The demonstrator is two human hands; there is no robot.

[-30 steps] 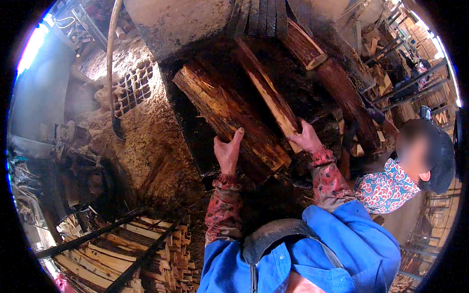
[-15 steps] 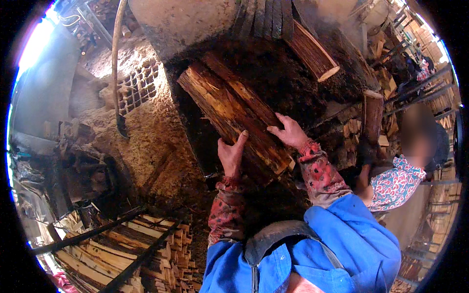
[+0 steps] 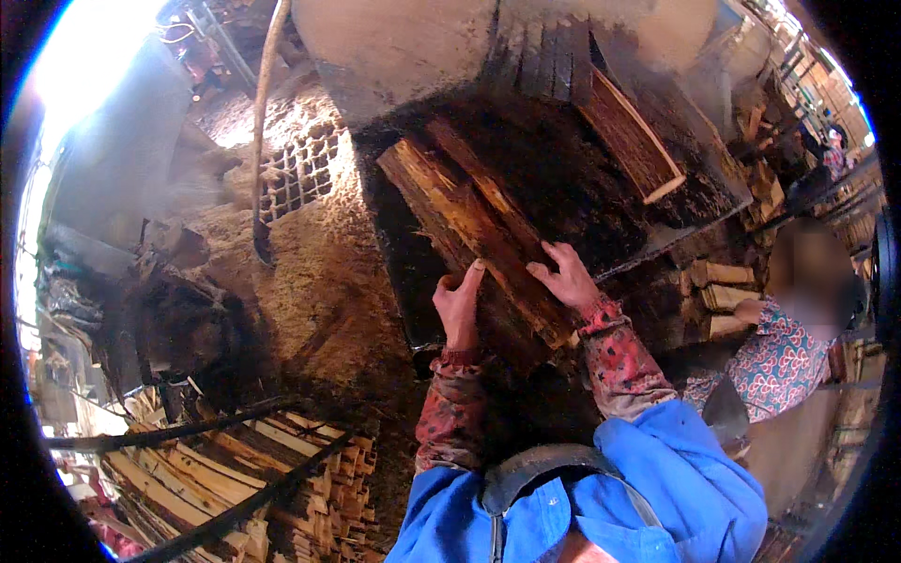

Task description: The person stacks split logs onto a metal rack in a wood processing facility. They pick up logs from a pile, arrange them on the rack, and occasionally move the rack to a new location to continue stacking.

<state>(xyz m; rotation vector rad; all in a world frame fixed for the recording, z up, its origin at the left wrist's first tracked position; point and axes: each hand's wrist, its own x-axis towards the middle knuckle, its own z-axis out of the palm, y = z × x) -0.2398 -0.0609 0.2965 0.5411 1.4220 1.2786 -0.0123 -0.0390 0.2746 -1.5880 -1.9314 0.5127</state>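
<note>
Two rough, bark-edged wood slabs lie side by side at a slant on the dark machine table in front of me, a wide slab [image 3: 460, 216] and a narrower slab [image 3: 483, 183] to its right. My left hand [image 3: 460, 305] grips the near left edge of the wide slab, thumb up on its top face, the other fingers mostly hidden. On the opposite side, my right hand [image 3: 568, 277] is closed over the near right edge of the pair, its thumb pointing inward. Farther right on the table rests a barked split log [image 3: 624, 136].
Sawdust [image 3: 319, 281] covers the floor left of the table [image 3: 389, 272], near a metal grid [image 3: 300, 174] and a long-handled tool [image 3: 261, 131]. A rack of split boards [image 3: 216, 469] stands at lower left. At right, a person in a patterned top [image 3: 774, 366] is beside stacked wood [image 3: 727, 298].
The whole view has shifted, with the scene now lower and farther right. My hands keep their hold on the slabs. The person's upright log is out of sight; the split log shows a narrower end.
</note>
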